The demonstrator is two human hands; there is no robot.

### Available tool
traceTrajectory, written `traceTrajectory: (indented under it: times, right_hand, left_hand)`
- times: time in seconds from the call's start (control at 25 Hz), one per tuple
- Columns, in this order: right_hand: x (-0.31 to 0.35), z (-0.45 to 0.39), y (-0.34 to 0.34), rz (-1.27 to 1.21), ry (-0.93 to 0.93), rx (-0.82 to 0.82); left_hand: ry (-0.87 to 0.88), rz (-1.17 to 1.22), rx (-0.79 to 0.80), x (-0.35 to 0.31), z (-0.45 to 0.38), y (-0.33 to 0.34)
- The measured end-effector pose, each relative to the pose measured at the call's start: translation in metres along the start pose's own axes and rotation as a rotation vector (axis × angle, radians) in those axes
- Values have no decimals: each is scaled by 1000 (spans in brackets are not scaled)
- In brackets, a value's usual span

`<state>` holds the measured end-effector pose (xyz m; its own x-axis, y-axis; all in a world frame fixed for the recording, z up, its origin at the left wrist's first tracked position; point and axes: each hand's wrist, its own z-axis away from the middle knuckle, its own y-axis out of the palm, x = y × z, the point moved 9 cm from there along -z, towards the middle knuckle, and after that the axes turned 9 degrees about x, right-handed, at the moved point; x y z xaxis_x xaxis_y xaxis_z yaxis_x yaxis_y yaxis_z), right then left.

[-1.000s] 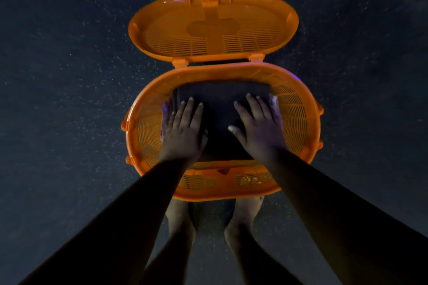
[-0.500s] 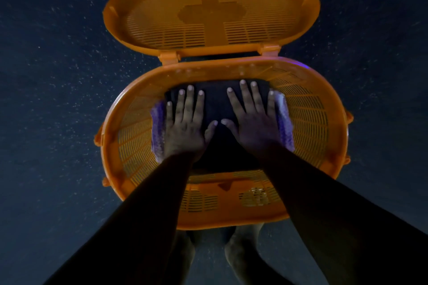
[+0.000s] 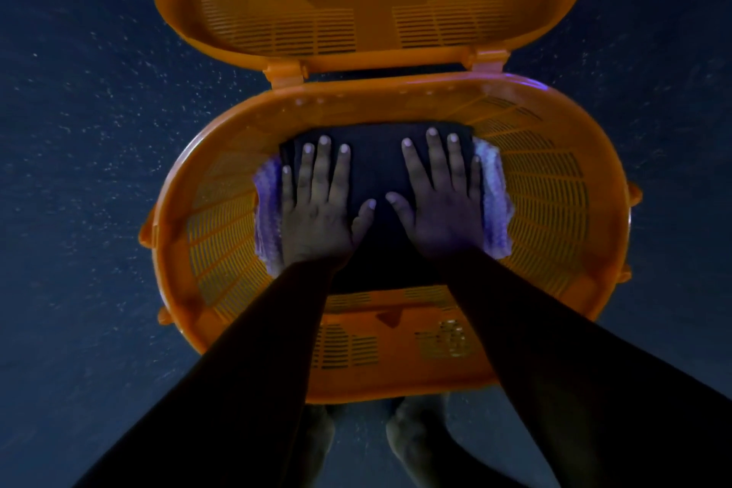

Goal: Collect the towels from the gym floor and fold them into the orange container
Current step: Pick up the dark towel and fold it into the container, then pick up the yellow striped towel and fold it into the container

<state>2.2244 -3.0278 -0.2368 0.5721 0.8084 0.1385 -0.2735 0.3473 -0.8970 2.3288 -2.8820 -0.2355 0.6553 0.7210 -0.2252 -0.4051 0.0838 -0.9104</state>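
hands (image 3: 317, 210) still flat, basket (image 3: 554, 210) nearer

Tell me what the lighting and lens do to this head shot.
Head view: dim, bluish light; dark towel nearly featureless under left hand and right hand; sleeves read as black silhouettes; wide-angle bulges the orange container; violet glint on its far rim; speckled floor smears slightly.

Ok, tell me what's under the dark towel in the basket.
A purple towel shows past both side edges of the dark towel. Its middle, and anything lower in the basket, is covered.
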Motion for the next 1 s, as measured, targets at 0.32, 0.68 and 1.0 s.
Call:
traceTrajectory:
  times: [0.32,0.68,1.0]
  right_hand:
    - [-1,2,7,19,16,15]
    - [33,79,-114,-57,97,410]
    - [119,246,-356,-107,74,630]
  left_hand:
    - [4,-42,13,0,-1,5]
    - [-53,56,498,-8,71,-133]
    - [-255,127,656,-24,253,-384]
